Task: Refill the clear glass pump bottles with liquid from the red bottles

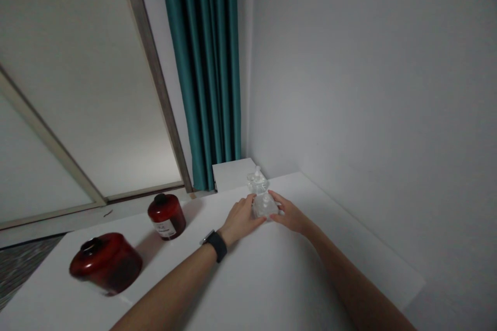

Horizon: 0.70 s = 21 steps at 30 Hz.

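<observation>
Near the table's far edge, a small clear glass pot with a knobbed lid (265,205) sits between my two hands. My left hand (244,215), with a dark watch on its wrist, curves its thumb and fingers around the pot's left side. My right hand (289,213) grips the opposite side, thumb in front and fingers behind. Just beyond the pot stands a second clear glass vessel (257,183) with a knob on top. Parts of the held pot are covered by my fingers, and its details are too small to make out.
Two red canisters with black caps stand to the left: one farther back with a white label (167,217), one nearer (108,265). The white table (267,284) meets a wall on the right. A white cabinet (231,175) and a green curtain (212,72) are behind.
</observation>
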Each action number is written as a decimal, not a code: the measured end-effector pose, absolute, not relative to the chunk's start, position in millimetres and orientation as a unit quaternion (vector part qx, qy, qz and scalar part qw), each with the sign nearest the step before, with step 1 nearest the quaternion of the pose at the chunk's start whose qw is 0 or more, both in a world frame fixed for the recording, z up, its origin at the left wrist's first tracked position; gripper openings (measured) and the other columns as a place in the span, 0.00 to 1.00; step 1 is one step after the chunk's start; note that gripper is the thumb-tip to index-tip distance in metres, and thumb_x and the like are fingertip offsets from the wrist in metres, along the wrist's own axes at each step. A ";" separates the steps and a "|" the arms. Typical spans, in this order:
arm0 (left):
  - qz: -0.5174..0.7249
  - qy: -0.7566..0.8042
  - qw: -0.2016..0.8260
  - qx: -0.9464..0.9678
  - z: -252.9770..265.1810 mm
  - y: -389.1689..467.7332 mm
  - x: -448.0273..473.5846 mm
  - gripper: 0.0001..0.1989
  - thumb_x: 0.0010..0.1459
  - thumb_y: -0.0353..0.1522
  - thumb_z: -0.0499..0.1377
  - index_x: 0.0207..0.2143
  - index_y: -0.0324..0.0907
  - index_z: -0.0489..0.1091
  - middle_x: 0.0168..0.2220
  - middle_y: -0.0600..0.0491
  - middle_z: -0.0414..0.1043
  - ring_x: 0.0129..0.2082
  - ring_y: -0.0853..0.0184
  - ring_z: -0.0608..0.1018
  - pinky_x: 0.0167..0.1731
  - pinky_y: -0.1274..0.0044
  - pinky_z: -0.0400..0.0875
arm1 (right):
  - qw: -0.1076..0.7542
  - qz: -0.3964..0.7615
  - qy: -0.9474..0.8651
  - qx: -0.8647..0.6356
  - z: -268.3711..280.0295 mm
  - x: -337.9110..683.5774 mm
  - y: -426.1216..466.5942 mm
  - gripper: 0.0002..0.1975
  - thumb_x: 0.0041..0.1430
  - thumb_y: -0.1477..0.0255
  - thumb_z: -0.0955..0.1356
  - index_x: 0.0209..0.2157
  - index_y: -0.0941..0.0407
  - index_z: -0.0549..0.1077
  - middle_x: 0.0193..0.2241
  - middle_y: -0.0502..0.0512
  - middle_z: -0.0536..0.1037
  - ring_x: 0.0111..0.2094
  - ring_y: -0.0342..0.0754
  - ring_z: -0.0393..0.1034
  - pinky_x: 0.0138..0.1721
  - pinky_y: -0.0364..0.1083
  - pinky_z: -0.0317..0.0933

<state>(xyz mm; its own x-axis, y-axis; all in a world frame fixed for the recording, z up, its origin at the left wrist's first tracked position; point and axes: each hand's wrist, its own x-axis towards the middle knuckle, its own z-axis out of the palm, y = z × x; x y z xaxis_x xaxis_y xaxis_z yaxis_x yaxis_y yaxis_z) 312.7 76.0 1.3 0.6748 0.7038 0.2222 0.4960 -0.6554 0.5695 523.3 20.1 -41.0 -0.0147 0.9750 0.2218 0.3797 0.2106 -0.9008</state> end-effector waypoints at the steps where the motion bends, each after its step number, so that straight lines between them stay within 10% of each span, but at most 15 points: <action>1: 0.222 0.343 0.239 0.881 -0.2 78.0 313.9 0.32 0.54 0.40 0.65 0.58 0.38 0.60 0.49 0.39 0.74 0.49 0.50 0.77 0.48 0.64 0.69 | 0.453 0.330 -0.632 -0.535 -41.1 523.9 22.3 0.39 0.49 0.73 0.71 0.64 0.52 0.60 0.64 0.62 0.64 0.60 0.58 0.65 0.56 0.59 0.65; 21: 0.286 0.324 0.298 0.851 -20.2 146.3 312.2 0.41 0.54 0.31 0.58 0.67 0.36 0.42 0.60 0.37 0.60 0.61 0.52 0.65 0.61 0.56 0.58 | 0.475 0.268 -0.622 -0.562 -49.2 516.1 41.4 0.40 0.45 0.81 0.65 0.62 0.52 0.58 0.60 0.60 0.66 0.60 0.57 0.62 0.56 0.57 0.63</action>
<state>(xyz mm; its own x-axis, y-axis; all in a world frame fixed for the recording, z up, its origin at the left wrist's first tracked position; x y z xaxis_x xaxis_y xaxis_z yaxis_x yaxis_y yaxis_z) 312.2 146.3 -20.2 0.6263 0.7222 0.2935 0.3811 -0.6121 0.6929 516.1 41.4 -49.2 0.0811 0.9538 0.2894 0.4443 0.2253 -0.8671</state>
